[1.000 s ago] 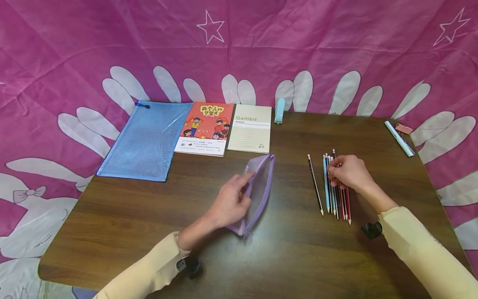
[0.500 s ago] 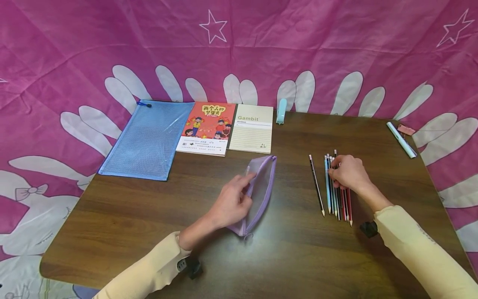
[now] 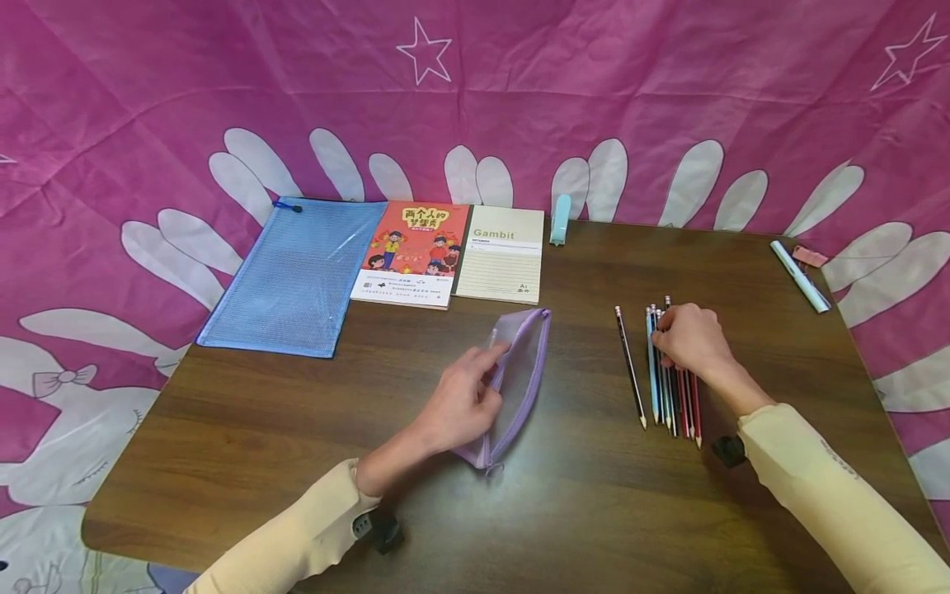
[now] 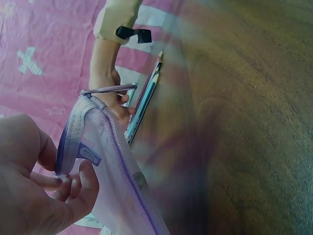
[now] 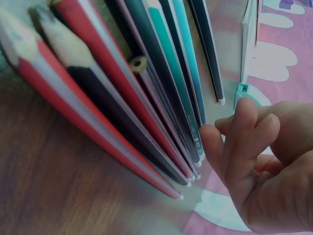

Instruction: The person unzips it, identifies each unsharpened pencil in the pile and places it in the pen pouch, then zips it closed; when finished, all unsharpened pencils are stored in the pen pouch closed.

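My left hand (image 3: 456,400) grips the near side of a purple mesh pencil pouch (image 3: 523,404), whose zipped mouth gapes toward the right. In the left wrist view, thumb and fingers pinch the pouch (image 4: 115,181) by its edge, beside a small purple label (image 4: 89,153). Over a row of pencils (image 3: 686,404) at the right is my right hand (image 3: 693,340), fingers bent down at their eraser ends. From the right wrist, its fingertips (image 5: 211,134) are right beside a blue pencil (image 5: 188,54), and no pencil shows between them. One black pencil (image 3: 631,367) lies apart, left of the row.
A blue mesh zip folder (image 3: 289,285), a red picture book (image 3: 411,247) and a Gambit notebook (image 3: 499,252) lie along the back. Right of them sits a light-blue stapler-like item (image 3: 559,220). A pale pen (image 3: 800,276) and a pink block (image 3: 811,256) are at the far right.
The right hand shifts very slightly over the pencils, its wrist coming a little to the left. The left hand keeps its grip on the pencil pouch, unmoved.
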Available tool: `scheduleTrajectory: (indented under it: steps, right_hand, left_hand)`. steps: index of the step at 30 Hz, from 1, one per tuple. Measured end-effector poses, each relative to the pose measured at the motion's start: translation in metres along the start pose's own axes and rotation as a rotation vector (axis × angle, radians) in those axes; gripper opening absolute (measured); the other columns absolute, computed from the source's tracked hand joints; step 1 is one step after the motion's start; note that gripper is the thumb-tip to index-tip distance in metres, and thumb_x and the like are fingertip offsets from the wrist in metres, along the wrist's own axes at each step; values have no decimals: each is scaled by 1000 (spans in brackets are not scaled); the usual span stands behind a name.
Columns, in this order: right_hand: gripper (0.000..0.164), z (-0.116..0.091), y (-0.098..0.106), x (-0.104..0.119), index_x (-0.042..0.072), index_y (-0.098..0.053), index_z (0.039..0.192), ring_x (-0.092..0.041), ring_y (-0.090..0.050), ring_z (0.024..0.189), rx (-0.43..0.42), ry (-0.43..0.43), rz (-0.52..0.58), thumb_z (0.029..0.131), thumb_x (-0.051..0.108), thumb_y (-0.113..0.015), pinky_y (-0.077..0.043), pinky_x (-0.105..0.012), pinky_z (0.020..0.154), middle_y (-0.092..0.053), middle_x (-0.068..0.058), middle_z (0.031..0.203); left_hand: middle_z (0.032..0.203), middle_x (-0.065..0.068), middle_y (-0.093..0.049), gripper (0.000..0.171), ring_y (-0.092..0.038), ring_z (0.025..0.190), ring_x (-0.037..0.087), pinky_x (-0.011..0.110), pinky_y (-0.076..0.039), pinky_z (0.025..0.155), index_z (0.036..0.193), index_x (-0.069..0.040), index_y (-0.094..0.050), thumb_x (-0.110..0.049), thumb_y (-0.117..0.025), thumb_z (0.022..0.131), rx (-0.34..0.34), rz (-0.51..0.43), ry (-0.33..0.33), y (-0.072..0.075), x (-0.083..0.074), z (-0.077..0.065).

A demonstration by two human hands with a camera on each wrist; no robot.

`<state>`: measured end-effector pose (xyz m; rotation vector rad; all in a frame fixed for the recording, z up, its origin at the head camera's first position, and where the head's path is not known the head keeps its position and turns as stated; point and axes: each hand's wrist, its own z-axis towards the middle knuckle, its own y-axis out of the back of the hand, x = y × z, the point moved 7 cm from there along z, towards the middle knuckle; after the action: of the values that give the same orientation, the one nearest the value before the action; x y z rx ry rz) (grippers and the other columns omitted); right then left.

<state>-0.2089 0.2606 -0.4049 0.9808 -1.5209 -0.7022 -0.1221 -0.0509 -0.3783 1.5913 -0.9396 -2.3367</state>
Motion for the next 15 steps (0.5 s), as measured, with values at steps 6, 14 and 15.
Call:
scheduleTrajectory:
  steps: [6, 14, 15]
  right_hand:
    - [30, 2, -3, 0, -14, -62, 110, -17, -61, 45, 18, -9, -1, 91, 9, -63, -49, -33, 47, -63, -2, 55]
    - [27, 4, -7, 4, -14, -60, 108, -17, -63, 46, 28, -3, 2, 89, 6, -63, -49, -32, 45, -64, -3, 57]
    - [26, 5, -8, 3, -14, -60, 107, -17, -63, 46, 31, -5, -2, 89, 6, -63, -49, -32, 45, -64, -4, 57]
  left_hand:
    - [96, 10, -58, 64, -54, 76, 16, 27, -51, 63, 138, 7, -53, 6, -56, 74, 9, 1, 5, -1, 0, 0]
    - [95, 9, -57, 65, -54, 77, 16, 28, -51, 64, 139, 6, -53, 6, -57, 74, 15, 2, 11, -2, 0, 0]
    - [95, 9, -57, 65, -54, 77, 16, 28, -51, 64, 139, 6, -53, 6, -57, 74, 15, 3, 10, -3, 0, 0]
